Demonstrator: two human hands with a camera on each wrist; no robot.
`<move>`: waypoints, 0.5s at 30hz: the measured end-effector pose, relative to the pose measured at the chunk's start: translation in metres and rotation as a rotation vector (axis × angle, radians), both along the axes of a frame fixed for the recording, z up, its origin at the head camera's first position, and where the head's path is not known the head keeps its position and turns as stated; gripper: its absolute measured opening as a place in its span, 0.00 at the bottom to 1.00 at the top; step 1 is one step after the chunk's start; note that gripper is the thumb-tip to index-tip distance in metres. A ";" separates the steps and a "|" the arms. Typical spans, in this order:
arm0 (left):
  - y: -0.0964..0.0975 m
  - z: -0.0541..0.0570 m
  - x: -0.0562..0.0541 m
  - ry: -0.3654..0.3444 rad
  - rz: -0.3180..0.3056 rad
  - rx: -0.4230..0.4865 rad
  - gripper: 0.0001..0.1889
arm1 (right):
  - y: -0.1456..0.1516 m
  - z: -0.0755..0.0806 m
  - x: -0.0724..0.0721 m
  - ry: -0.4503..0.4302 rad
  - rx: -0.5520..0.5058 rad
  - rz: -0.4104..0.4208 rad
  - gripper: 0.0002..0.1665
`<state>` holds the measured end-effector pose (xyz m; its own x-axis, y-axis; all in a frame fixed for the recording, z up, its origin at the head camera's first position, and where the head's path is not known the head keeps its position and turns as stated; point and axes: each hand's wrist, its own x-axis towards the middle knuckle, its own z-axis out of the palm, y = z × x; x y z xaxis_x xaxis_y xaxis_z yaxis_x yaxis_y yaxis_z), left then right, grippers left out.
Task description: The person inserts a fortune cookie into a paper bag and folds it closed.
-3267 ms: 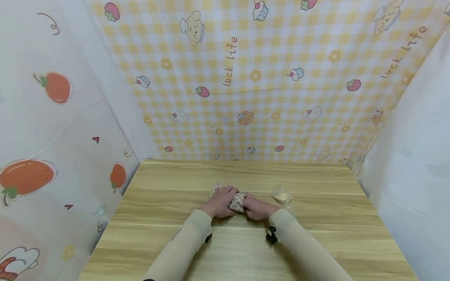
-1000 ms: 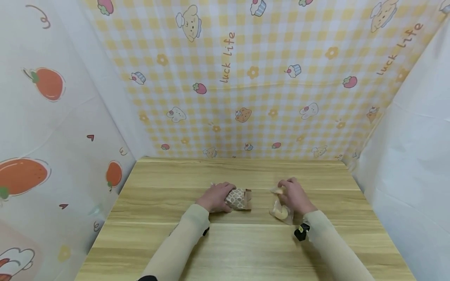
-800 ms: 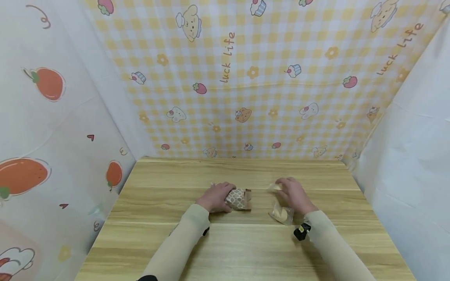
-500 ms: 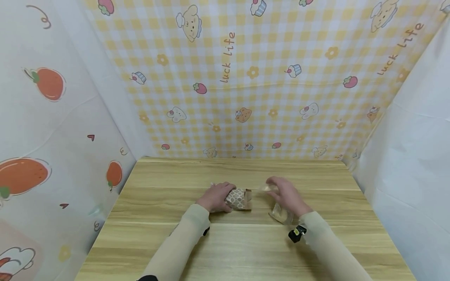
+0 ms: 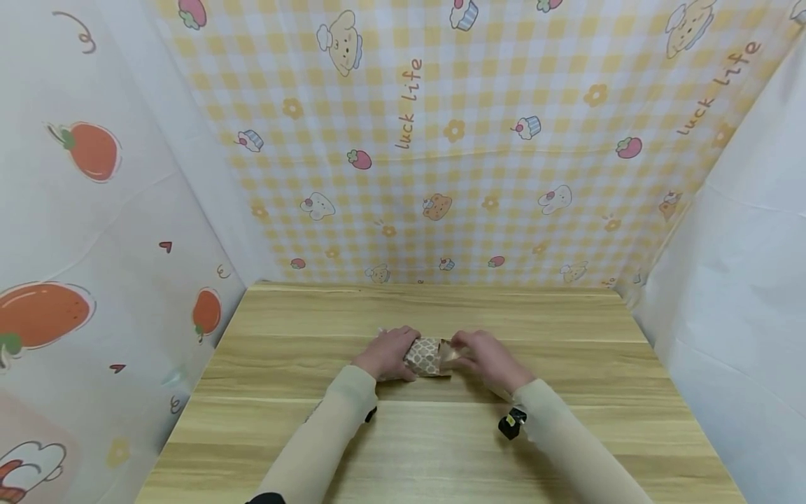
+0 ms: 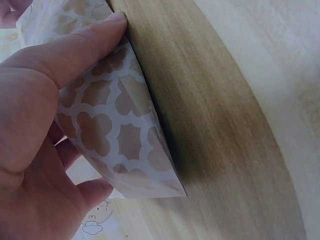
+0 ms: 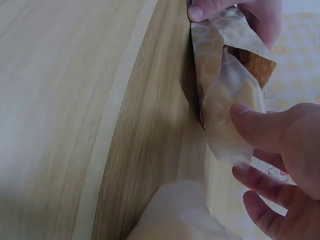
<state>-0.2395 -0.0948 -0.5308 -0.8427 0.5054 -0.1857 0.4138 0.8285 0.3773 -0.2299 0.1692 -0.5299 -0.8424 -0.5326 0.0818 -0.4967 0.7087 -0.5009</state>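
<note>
A paper bag (image 5: 424, 356) with a tan and white lattice pattern lies on its side on the wooden table. My left hand (image 5: 387, 354) grips its left part, thumb across the near side in the left wrist view. The bag's brown-lined mouth faces right. There, my right hand (image 5: 488, 358) pinches a clear plastic packet (image 7: 227, 117) with something pale yellow inside; its tip pokes into the mouth. A second clear packet (image 7: 175, 214) lies on the table beneath my right wrist, mostly hidden from the head view.
The wood-grain table (image 5: 315, 315) ends at a yellow checked cloth (image 5: 472, 175) at the back. White cloths hang on the left and the right. Dark camera mounts (image 5: 512, 423) are strapped to the wrists.
My right hand, earlier at the bag's mouth, went right to the packets, took hold of one and has carried it left to the mouth. The left hand stays on the bag.
</note>
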 end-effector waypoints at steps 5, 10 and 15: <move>0.001 -0.001 0.000 0.000 -0.001 0.008 0.45 | -0.006 -0.002 -0.002 -0.012 -0.017 0.019 0.18; 0.001 -0.001 0.000 -0.003 0.002 0.017 0.45 | -0.010 -0.003 -0.007 0.022 -0.014 0.063 0.16; 0.001 -0.001 0.000 -0.003 0.003 0.020 0.45 | -0.011 -0.001 -0.009 0.077 0.014 0.083 0.15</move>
